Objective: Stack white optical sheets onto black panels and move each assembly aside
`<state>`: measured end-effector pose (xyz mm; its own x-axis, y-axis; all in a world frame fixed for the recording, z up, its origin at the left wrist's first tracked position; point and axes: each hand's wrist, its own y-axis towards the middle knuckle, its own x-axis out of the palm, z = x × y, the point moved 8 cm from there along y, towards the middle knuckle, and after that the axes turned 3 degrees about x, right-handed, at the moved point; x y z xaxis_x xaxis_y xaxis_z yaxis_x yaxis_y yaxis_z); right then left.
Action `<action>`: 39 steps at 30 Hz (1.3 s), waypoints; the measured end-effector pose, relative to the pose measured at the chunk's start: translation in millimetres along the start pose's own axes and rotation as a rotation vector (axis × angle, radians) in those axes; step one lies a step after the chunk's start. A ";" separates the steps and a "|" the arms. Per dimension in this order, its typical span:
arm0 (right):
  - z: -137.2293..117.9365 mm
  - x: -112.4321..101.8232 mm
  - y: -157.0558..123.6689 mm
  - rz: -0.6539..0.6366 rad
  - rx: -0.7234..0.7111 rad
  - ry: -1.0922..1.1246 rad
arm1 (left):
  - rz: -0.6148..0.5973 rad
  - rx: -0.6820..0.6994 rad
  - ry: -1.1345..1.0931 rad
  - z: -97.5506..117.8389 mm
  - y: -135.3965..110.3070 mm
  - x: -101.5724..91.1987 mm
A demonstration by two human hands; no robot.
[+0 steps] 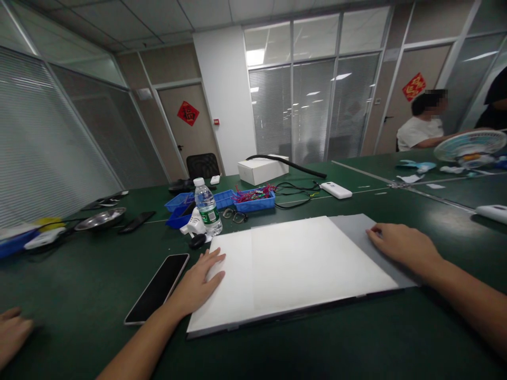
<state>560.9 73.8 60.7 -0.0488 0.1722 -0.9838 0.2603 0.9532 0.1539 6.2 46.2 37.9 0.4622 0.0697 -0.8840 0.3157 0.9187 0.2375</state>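
Observation:
A flat white sheet point(293, 264) lies before me on the table, with a faint crease near its left side. A grey sheet point(350, 232) shows along its right side, and a thin dark edge runs under the front. My left hand point(200, 282) rests on the white sheet's left end, fingers spread and flat. Over the grey sheet's right edge, my right hand point(406, 247) is closed with fingers bent and thumb against them; its fingertips are partly hidden. Beside my left wrist lies a phone point(158, 287) with a dark screen.
A water bottle point(208, 208) stands behind the sheet, near glasses point(234, 215) and a blue tray point(255, 203) of coloured wires. Farther back are a white box point(263, 170) and a white device point(336, 190). Another person's hand point(13, 335) is at lower left; a person point(422, 126) sits right.

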 end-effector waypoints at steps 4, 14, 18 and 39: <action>-40.5 12.3 -14.2 -0.021 -0.104 -0.003 | 0.002 0.006 -0.001 -2.1 -1.9 -0.6; -79.8 11.5 -32.8 0.023 -0.252 0.034 | -0.005 -0.010 -0.011 3.4 0.1 -2.2; -44.7 10.9 -15.0 -0.008 -0.119 -0.001 | -0.032 -0.021 0.005 3.5 1.5 -0.2; -69.0 17.5 -26.4 0.007 -0.216 0.093 | -0.014 -0.047 0.021 -3.0 -0.5 -1.4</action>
<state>486.6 68.8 45.7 -0.1391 0.1920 -0.9715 0.0488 0.9812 0.1869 3.0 46.7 37.8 0.4405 0.0647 -0.8954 0.2821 0.9369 0.2065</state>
